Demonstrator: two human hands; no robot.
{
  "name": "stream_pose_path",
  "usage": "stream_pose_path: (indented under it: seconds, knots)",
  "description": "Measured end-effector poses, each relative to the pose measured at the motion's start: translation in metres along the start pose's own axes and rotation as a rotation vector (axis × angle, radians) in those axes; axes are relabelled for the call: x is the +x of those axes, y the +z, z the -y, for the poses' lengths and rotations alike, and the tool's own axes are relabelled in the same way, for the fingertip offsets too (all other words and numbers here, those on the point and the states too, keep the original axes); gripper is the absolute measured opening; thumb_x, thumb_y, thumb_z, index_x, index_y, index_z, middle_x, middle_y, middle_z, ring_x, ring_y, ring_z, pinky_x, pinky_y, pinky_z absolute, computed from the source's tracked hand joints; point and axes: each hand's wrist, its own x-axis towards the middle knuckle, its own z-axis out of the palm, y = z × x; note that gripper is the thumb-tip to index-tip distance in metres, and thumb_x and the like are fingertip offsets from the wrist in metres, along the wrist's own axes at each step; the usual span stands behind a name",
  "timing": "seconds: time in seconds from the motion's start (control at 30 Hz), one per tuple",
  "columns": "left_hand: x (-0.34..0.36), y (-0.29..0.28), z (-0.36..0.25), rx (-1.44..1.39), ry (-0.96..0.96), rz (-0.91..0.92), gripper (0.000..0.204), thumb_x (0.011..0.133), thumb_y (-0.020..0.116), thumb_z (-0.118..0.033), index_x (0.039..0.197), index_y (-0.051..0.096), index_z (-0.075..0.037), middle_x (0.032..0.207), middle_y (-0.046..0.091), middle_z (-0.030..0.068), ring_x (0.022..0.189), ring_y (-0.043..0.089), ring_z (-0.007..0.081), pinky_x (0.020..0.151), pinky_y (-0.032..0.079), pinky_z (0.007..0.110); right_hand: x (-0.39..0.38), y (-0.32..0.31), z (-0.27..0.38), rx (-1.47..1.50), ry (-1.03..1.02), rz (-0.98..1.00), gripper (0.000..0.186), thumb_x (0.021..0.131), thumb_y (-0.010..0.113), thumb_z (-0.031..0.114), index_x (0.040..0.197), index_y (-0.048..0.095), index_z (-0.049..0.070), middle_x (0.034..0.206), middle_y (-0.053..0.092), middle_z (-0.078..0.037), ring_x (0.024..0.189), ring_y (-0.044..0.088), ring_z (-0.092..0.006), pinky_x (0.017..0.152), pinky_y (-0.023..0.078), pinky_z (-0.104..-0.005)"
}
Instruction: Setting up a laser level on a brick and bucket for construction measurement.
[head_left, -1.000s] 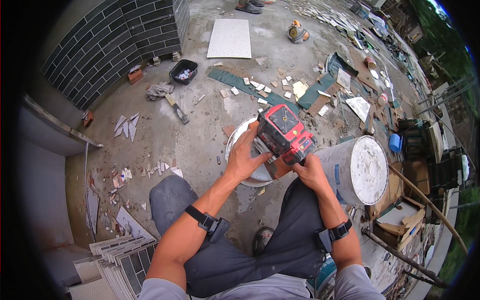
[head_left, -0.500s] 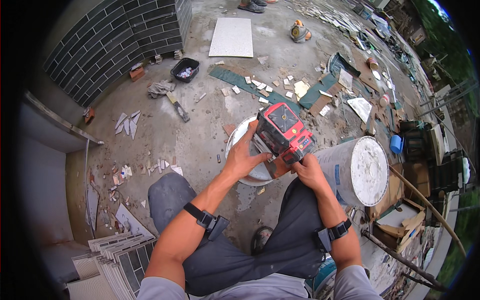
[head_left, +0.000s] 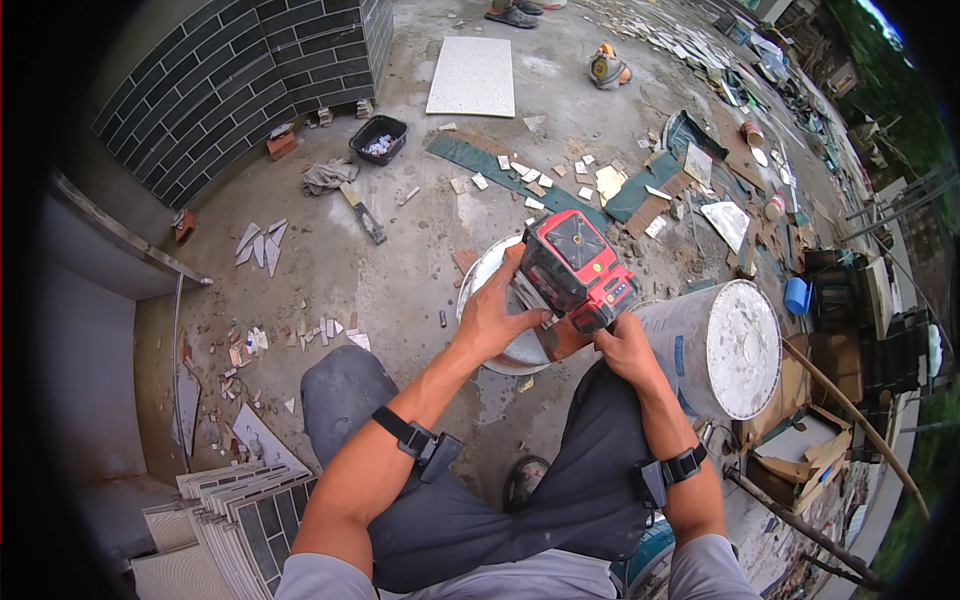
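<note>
A red-and-black laser level [head_left: 580, 262] is held over a round white bucket [head_left: 478, 272] in front of my knees. Along its left side my left hand [head_left: 497, 312] is closed, its thumb reaching toward the underside. My right hand [head_left: 627, 350] has its fingers curled at the near right corner of the level, below the button panel; the fingertips are partly hidden. Between the two hands, under the level, shows a flat brown piece [head_left: 566, 340]. The level covers much of the bucket's top.
A large white lidded bucket [head_left: 738, 345] lies tilted by my right knee. Ahead are tile scraps, a white slab [head_left: 472, 77], a hammer [head_left: 362, 212], a black tub [head_left: 379, 140] and an angle grinder [head_left: 608, 68]. Stacked tiles [head_left: 240, 525] stand at lower left. Another person's feet [head_left: 512, 15] show far off.
The whole view has shifted a little, so things sit slightly farther right and lower. Both hands keep nearly the same hold on the laser level.
</note>
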Motion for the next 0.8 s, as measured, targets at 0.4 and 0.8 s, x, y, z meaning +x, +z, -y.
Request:
stream_pose_path:
  seconds: [0.4, 0.8]
  knots:
    - [0.000, 0.001, 0.009, 0.048, 0.014, -0.033, 0.097, 0.069, 0.084, -0.025, 0.149, 0.034, -0.005, 0.145, 0.047, 0.0207, 0.134, 0.046, 0.0339, 0.109, 0.037, 0.038, 0.001, -0.001, 0.008, 0.121, 0.011, 0.083, 0.023, 0.086, 0.064, 0.015, 0.096, 0.063, -0.006, 0.071, 0.064, -0.012, 0.063, 0.062, -0.0178, 0.059, 0.048, -0.0345]
    - [-0.008, 0.009, 0.010, 0.112, 0.073, -0.060, 0.121, 0.058, 0.092, -0.019, 0.152, 0.019, -0.003, 0.145, 0.046, 0.0196, 0.138, 0.041, 0.0347, 0.111, 0.037, 0.042, -0.001, -0.001, -0.002, 0.068, -0.003, 0.064, 0.023, 0.086, 0.063, 0.016, 0.094, 0.062, -0.005, 0.069, 0.064, -0.012, 0.064, 0.063, -0.0178, 0.060, 0.049, -0.0346]
